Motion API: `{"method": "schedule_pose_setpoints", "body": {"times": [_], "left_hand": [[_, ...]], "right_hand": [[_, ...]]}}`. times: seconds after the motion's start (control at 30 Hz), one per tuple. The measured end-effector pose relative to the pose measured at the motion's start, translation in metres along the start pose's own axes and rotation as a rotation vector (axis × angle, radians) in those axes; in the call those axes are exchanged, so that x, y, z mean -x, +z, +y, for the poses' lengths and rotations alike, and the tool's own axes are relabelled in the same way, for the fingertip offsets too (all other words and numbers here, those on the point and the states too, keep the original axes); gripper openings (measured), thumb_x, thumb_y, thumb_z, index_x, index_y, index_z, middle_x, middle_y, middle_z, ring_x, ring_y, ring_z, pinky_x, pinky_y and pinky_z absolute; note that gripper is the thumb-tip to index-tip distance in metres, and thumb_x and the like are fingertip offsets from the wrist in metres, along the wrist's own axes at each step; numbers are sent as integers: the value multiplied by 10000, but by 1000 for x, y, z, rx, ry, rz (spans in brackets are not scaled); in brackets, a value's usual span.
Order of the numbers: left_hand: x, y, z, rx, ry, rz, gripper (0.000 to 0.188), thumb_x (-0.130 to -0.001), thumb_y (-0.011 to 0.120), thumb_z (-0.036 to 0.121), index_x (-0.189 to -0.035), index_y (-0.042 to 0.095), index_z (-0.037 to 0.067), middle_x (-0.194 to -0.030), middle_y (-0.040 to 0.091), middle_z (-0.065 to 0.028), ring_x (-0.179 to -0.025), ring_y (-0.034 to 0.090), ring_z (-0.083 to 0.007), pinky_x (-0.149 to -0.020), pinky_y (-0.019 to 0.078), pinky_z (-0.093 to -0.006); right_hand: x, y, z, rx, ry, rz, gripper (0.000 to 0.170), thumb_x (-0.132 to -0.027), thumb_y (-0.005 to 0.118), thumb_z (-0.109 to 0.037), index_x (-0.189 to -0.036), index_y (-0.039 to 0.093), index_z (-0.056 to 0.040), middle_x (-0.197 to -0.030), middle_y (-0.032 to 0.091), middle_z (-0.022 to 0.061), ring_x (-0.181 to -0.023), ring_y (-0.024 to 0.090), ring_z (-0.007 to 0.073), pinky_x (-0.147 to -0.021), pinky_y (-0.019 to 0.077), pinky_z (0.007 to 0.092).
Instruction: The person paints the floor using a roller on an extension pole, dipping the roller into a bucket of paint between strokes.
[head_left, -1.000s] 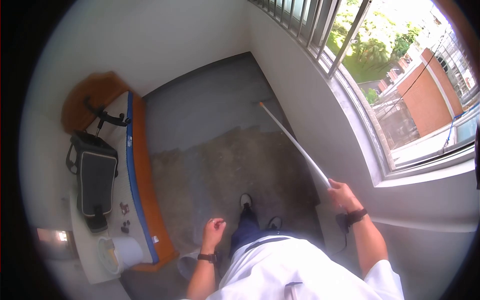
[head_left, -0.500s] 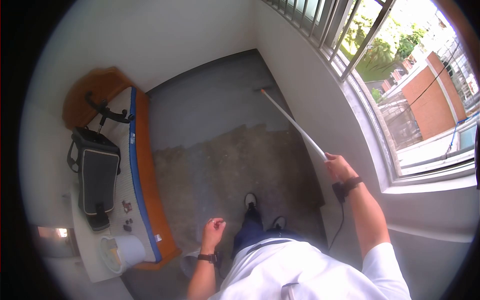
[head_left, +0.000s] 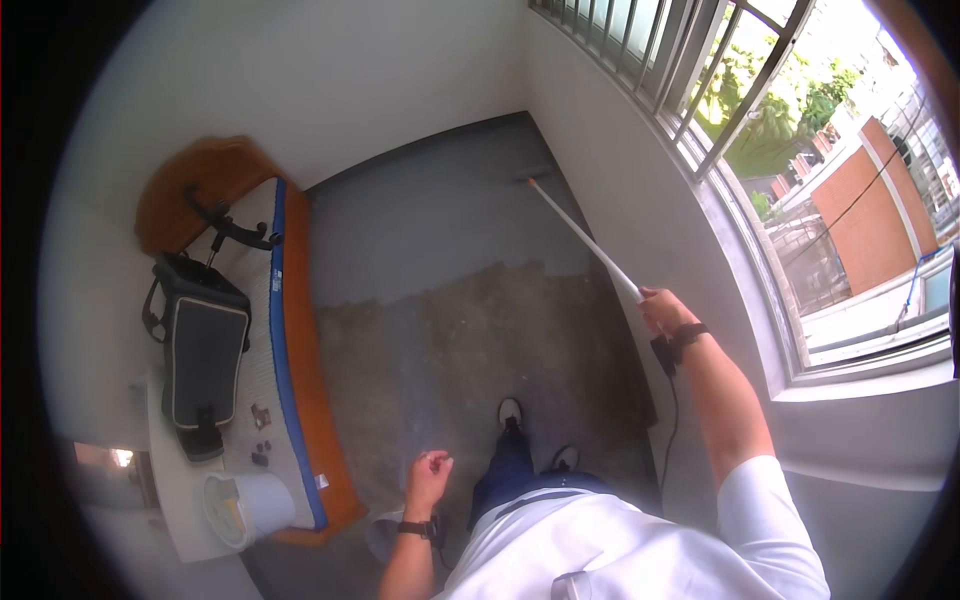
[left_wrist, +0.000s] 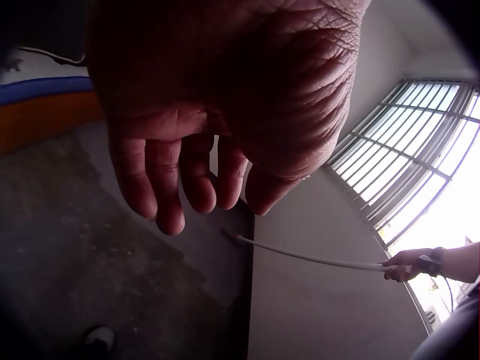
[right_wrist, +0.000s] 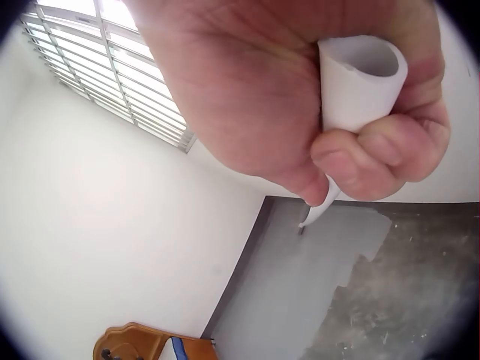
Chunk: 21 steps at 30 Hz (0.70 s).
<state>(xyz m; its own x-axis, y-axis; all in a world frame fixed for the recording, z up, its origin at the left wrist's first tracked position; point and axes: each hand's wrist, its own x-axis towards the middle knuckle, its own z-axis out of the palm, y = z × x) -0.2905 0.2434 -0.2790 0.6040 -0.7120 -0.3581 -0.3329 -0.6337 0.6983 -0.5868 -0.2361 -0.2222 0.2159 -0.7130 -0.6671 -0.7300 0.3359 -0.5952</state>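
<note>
A hollow white pole (head_left: 590,243) is being held by the right hand (head_left: 665,312), whose fingers are being curled firmly round the near end; in the right wrist view the open rim of the tube is being left exposed just beyond the grip, and the thumb is being laid along the side. From that hand the pole is being slanted forward and down, away from the body, beside the white wall (head_left: 640,195) under the barred window (head_left: 690,75). The dark head (head_left: 521,180) at its far end is being held at the floor, near the foot of that wall, on the smooth grey area (head_left: 420,225). The rough brownish area (head_left: 450,345) is being seen nearer the shoes (head_left: 511,411).

By the left hand (head_left: 430,480), nothing is being held: its fingers are being left loosely bent, slightly apart, with the pole lying well apart from it, ahead and to its right.

The right arm is being stretched forward and outward, with the elbow almost straight and a dark band (head_left: 690,335) being worn at the wrist. The left forearm is being carried forward beside the white shirt (head_left: 600,545), near the body, with the hand being held above the floor.
</note>
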Motion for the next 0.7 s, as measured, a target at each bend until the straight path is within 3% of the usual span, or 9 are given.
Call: {"method": "schedule_pose_setpoints", "body": {"times": [0.3, 0.37, 0.4, 0.47, 0.53, 0.6, 0.7], "left_hand": [[5, 14, -2, -6, 32, 17, 237, -854, 709, 195, -1000, 699, 9, -915, 684, -123, -814, 672, -238, -754, 535, -335], [7, 17, 6, 26, 19, 3, 243, -852, 711, 201, -1001, 701, 9, -906, 688, -121, -806, 673, -236, -750, 536, -337], [7, 18, 6, 24, 17, 0, 243, -852, 711, 201, -1001, 701, 9, -906, 688, -121, -806, 673, -236, -750, 536, -337], [-3, 18, 7, 29, -29, -9, 245, -851, 713, 204, -1000, 701, 10, -902, 691, -126, -805, 672, -229, -745, 536, -337], [-21, 16, -2, 28, -23, -3, 246, -852, 712, 204, -1004, 701, 10, -890, 689, -126, -802, 670, -226, -743, 536, -336], [-45, 10, -12, 22, -23, -11, 246, -854, 711, 204, -1007, 700, 11, -878, 687, -125, -800, 669, -223, -741, 535, -335], [-83, -6, -10, 123, -24, 24, 239, -851, 713, 192, -1007, 695, 12, -871, 681, -118, -781, 659, -222, -735, 534, -333]], "right_hand": [[22, -15, 27, 146, 51, -10, 505, -967, 560, -141, -1460, 455, -116, -684, 506, -7, -555, 487, 125, -475, 367, 305], [-6, -18, 44, -188, 58, -51, 480, -959, 579, -139, -1430, 491, -116, -712, 514, -14, -578, 493, 117, -484, 365, 295], [-13, -19, 47, -189, 62, -53, 480, -959, 579, -139, -1430, 491, -116, -712, 514, -14, -578, 493, 117, -484, 365, 295], [-25, -25, 30, -67, 53, -42, 519, -945, 585, -168, -1451, 477, -130, -762, 589, 44, -622, 537, 146, -672, 458, 384], [-39, -24, 9, -59, 25, -25, 521, -948, 580, -175, -1456, 470, -138, -723, 573, 42, -626, 532, 150, -695, 449, 389], [-49, -25, -6, -89, 17, -23, 469, -937, 619, -139, -1396, 527, -122, -762, 512, -9, -587, 478, 96, -496, 374, 262], [-74, -24, -26, -200, 26, 7, 458, -925, 629, -127, -1375, 549, -135, -829, 516, -4, -666, 496, 95, -541, 406, 237]]}}
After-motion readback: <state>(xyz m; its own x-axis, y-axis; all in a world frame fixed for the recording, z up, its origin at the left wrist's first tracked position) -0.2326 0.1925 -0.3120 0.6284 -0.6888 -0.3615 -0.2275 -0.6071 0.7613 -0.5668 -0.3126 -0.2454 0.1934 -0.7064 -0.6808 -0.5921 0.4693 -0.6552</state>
